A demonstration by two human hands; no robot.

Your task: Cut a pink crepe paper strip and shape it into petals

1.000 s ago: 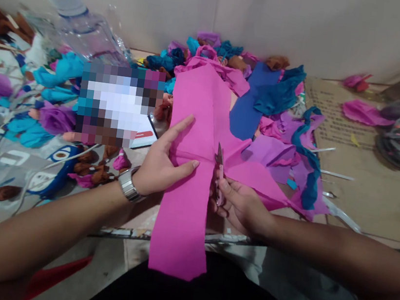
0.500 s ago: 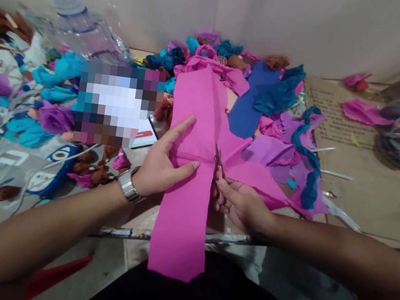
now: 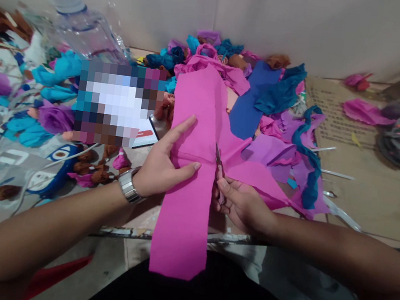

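- The paper sheet (image 3: 183, 212) is in the middle, hanging over the near edge of the desk (image 3: 143, 216).
- The scissors (image 3: 218, 168) are at its right edge.
- The phone (image 3: 145, 134) is left of the sheet, the bottle (image 3: 90, 32) behind the phone.
- The cardboard (image 3: 359, 200) lies on the right.

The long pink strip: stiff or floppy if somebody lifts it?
Probably floppy: the pink strip is creased near the left hand. It's likely light, since it looks paper-thin. It may tear easily too, judging by its uneven lower edge.
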